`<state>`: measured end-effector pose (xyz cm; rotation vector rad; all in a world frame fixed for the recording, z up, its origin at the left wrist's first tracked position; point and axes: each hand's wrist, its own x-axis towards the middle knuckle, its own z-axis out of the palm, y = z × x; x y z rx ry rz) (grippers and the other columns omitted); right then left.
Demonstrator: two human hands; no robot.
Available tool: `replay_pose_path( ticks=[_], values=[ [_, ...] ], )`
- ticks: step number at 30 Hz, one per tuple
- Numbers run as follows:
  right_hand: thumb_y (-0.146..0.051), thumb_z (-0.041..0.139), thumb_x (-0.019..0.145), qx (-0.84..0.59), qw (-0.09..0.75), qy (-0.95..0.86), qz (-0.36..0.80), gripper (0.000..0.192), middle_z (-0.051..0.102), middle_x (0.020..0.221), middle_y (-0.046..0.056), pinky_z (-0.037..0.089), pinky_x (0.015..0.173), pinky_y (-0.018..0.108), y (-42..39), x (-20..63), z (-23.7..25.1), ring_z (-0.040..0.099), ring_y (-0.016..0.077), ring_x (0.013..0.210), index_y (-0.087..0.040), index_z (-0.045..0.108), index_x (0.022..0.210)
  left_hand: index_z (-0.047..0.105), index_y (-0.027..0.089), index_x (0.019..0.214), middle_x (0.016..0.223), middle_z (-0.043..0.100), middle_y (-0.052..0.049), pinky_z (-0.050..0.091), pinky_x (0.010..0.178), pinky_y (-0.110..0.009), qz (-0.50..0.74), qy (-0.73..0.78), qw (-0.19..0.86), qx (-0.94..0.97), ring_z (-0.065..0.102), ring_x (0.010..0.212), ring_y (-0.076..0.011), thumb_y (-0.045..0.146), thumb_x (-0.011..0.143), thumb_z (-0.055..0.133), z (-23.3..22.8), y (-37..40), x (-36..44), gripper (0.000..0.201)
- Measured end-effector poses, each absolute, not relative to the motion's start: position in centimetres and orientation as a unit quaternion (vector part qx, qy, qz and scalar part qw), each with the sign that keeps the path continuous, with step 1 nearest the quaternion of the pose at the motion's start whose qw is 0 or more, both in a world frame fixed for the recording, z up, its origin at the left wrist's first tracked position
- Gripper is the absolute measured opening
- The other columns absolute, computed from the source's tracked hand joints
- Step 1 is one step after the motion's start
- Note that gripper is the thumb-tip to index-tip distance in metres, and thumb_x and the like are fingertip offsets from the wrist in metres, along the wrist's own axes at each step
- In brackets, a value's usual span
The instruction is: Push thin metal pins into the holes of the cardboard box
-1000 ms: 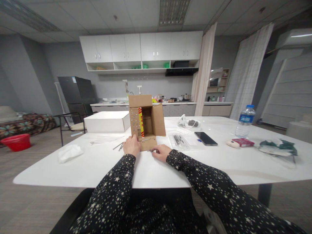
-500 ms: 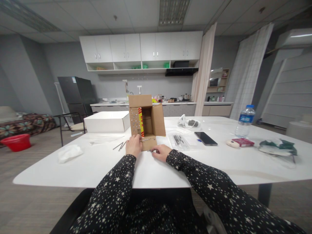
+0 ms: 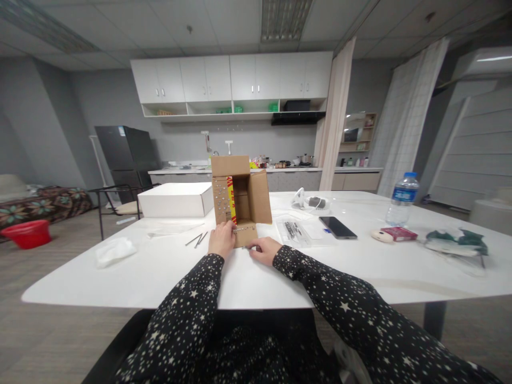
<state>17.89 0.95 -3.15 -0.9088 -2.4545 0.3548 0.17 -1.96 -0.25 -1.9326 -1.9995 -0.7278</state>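
An opened cardboard box (image 3: pixel 261 197) stands with its mouth toward me, flaps folded out. Small shiny pieces dot its left flap, beside red-and-yellow tape (image 3: pixel 232 200), and a row of them crosses the lower flap (image 3: pixel 247 237) lying on the table. My left hand (image 3: pixel 222 239) rests on the left part of that lower flap, fingers stretched forward. At the flap's front right corner is my right hand (image 3: pixel 264 250), thumb and fingers pinched together. Something small and dark shows at its fingertips, too tiny to name.
Metal rods (image 3: pixel 200 240) lie left of my left hand, near a white box (image 3: pixel 174 201) and crumpled tissue (image 3: pixel 115 252). To the right are a clear case of small tools (image 3: pixel 296 233), a phone (image 3: pixel 338 227), a red packet (image 3: pixel 402 233) and a water bottle (image 3: pixel 402 200).
My left hand has shifted slightly to the right along the lower flap. My right hand and the cardboard box look unmoved.
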Motion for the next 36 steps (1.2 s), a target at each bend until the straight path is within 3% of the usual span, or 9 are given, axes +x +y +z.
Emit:
replay_pose_path(
  ticks=[20,36],
  values=[
    [-0.023,0.054,0.075,-0.335,0.243,-0.901,0.129,0.025,0.055,0.056,-0.003,0.033,0.055,0.022,0.67,17.91,-2.85,0.043,0.0095,0.051,-0.018,0.069,0.094,0.057,0.021,0.099,0.097,0.059,-0.007,0.042,0.08,-0.031,-0.254,-0.676,0.136,-0.679,0.056,0.093,-0.0197,0.013,0.081,0.042,-0.17,-1.81,0.47,0.025],
    [-0.024,0.054,0.075,-0.338,0.238,-0.901,0.13,0.025,0.053,0.053,-0.003,0.032,0.053,0.022,0.61,17.88,-2.79,0.042,0.0093,0.05,-0.018,0.07,0.093,0.056,0.021,0.096,0.097,0.058,-0.007,0.042,0.079,-0.033,-0.258,-0.695,0.145,-0.656,0.057,0.095,-0.0213,0.023,0.08,0.044,-0.28,-1.9,0.6,0.019]
  ],
)
